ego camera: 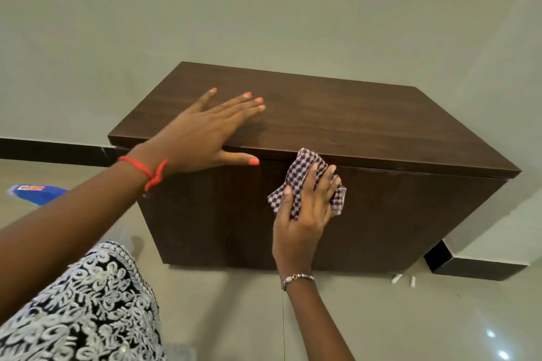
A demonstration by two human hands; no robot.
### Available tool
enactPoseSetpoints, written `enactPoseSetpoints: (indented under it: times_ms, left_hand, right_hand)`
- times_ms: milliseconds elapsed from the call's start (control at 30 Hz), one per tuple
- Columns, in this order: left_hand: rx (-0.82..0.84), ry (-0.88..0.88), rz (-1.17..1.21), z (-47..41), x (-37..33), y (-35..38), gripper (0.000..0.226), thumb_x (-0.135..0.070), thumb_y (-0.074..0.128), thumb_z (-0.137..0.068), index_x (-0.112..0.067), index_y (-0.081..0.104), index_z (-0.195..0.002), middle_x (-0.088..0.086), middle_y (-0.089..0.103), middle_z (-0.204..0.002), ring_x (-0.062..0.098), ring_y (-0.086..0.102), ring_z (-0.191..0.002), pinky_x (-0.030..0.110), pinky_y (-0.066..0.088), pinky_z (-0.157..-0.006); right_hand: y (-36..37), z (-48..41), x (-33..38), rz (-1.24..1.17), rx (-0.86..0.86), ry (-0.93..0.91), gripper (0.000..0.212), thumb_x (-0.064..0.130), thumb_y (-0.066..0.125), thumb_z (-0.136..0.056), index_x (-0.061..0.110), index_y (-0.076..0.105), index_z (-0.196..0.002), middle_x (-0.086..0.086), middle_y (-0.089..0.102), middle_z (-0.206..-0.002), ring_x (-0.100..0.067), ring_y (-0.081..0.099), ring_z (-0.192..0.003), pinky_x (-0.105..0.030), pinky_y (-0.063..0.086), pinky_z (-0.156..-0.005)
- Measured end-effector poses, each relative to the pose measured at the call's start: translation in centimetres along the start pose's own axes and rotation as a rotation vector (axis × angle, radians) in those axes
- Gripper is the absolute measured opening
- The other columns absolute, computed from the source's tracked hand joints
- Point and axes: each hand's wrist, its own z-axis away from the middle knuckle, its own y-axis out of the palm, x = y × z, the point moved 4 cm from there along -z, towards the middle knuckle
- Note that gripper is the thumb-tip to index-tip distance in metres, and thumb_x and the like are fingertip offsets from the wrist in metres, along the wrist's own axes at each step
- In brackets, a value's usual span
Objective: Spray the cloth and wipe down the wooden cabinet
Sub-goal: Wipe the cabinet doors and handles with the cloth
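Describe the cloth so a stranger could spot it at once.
Find the dark wooden cabinet against the wall. On its front face, just under the top edge, the right hand presses a crumpled cloth. It is the only checked fabric there, maroon and white.

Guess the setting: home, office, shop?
Probably a room in a home. A low dark wooden cabinet sits against a plain painted wall with black skirting, over a glossy floor. The right hand presses a checked cloth to the cabinet front, which suggests household cleaning.
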Motion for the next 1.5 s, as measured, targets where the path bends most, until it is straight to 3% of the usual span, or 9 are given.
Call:
enactPoseSetpoints:
  times_ms: [100, 367, 533, 733, 833, 967, 1200, 1333, 1500]
  left_hand:
    - [0.022, 0.079, 0.019, -2.1, -1.5, 0.8, 0.089, -0.077, 0.018, -0.075, -0.028, -0.002, -0.146, -0.014, -0.009, -0.147, 0.003, -0.011, -0.137, 0.038, -0.011, -0.113]
    - [0.076, 0.091, 0.096, -3.3, -2.2, 2.0, 0.086, -0.073, 0.024, -0.076, -0.029, 0.0, -0.146, -0.009, 0.0, -0.155, 0.001, -0.008, -0.138, 0.034, -0.006, -0.114]
    - [0.077, 0.079, 0.1, -3.3, -2.3, 2.3, 0.088, -0.075, 0.024, -0.074, -0.03, 0.001, -0.146, -0.01, 0.002, -0.155, -0.001, -0.009, -0.137, 0.034, -0.003, -0.114]
    - [0.071, 0.089, 0.082, -3.4, -2.0, 2.5, 0.093, -0.082, 0.016, -0.07, -0.031, 0.001, -0.146, -0.01, 0.003, -0.155, 0.0, -0.008, -0.138, 0.034, -0.002, -0.114]
    - [0.085, 0.073, 0.067, -3.4, -2.0, 2.7, 0.092, -0.082, 0.019, -0.071, -0.031, 0.001, -0.145, -0.011, 0.002, -0.155, -0.002, -0.009, -0.137, 0.033, -0.002, -0.114]
    - [0.113, 0.056, 0.076, -3.4, -2.2, 2.6, 0.09, -0.077, 0.025, -0.071, -0.031, 0.002, -0.146, -0.012, 0.001, -0.155, -0.001, -0.01, -0.137, 0.036, -0.001, -0.115]
    - [0.117, 0.045, 0.081, -3.5, -2.4, 2.4, 0.089, -0.077, 0.024, -0.071, -0.031, 0.005, -0.146, -0.011, 0.002, -0.155, 0.0, -0.008, -0.137, 0.037, 0.0, -0.115]
    - [0.077, 0.055, 0.072, -3.5, -2.3, 2.4, 0.092, -0.082, 0.016, -0.069, -0.031, 0.007, -0.145, -0.011, 0.004, -0.155, -0.002, -0.009, -0.136, 0.036, -0.001, -0.113]
    - [0.079, 0.049, 0.069, -3.5, -2.2, 2.6, 0.092, -0.083, 0.017, -0.069, -0.032, 0.008, -0.145, -0.011, 0.005, -0.155, 0.0, -0.007, -0.138, 0.037, 0.001, -0.115]
  right_hand:
    - [0.5, 2.3, -1.7, -0.057, 0.104, -0.061, 0.064, 0.023, 0.039, -0.093, 0.033, 0.008, -0.147, -0.006, 0.014, -0.154, -0.024, 0.006, -0.144, -0.045, 0.02, -0.114]
    - [0.7, 5.0, -5.8, -0.213, 0.28, -0.066, 0.067, 0.021, 0.038, -0.091, 0.038, 0.003, -0.146, 0.024, 0.003, -0.154, -0.012, 0.004, -0.144, -0.027, 0.01, -0.116]
    - [1.9, 8.0, -10.7, -0.014, 0.424, -0.11, 0.069, 0.019, 0.036, -0.09, 0.042, 0.003, -0.146, 0.022, -0.002, -0.155, -0.012, -0.001, -0.144, -0.034, 0.004, -0.116]
    - [2.3, 8.5, -14.7, 0.211, 0.563, -0.269, 0.071, 0.017, 0.039, -0.085, 0.035, 0.009, -0.147, 0.017, 0.0, -0.156, -0.009, 0.001, -0.144, -0.026, -0.004, -0.116]
    - [1.3, 8.4, -16.4, 0.197, 0.498, -0.212, 0.069, 0.018, 0.037, -0.087, 0.041, 0.009, -0.146, 0.021, 0.001, -0.155, -0.008, 0.002, -0.143, -0.025, -0.004, -0.116]
    - [0.8, 7.4, -14.7, -0.039, 0.308, 0.089, 0.063, 0.026, 0.035, -0.09, 0.052, 0.01, -0.141, 0.026, -0.001, -0.153, -0.011, -0.003, -0.144, -0.021, -0.001, -0.116]
    - [2.2, 8.0, -14.6, 0.263, 0.317, -0.169, 0.07, 0.029, 0.04, -0.089, 0.026, 0.004, -0.148, 0.004, -0.01, -0.157, -0.022, -0.007, -0.144, -0.038, -0.001, -0.117]
    - [2.8, 10.1, -17.1, 0.405, 0.441, -0.313, 0.064, 0.035, 0.032, -0.093, 0.027, 0.001, -0.148, 0.002, -0.01, -0.157, -0.021, -0.008, -0.144, -0.041, 0.003, -0.113]
    - [4.0, 12.7, -17.8, 0.204, 0.426, -0.017, 0.069, 0.028, 0.036, -0.09, 0.043, -0.002, -0.145, 0.018, -0.012, -0.155, -0.011, -0.011, -0.143, -0.038, 0.001, -0.115]
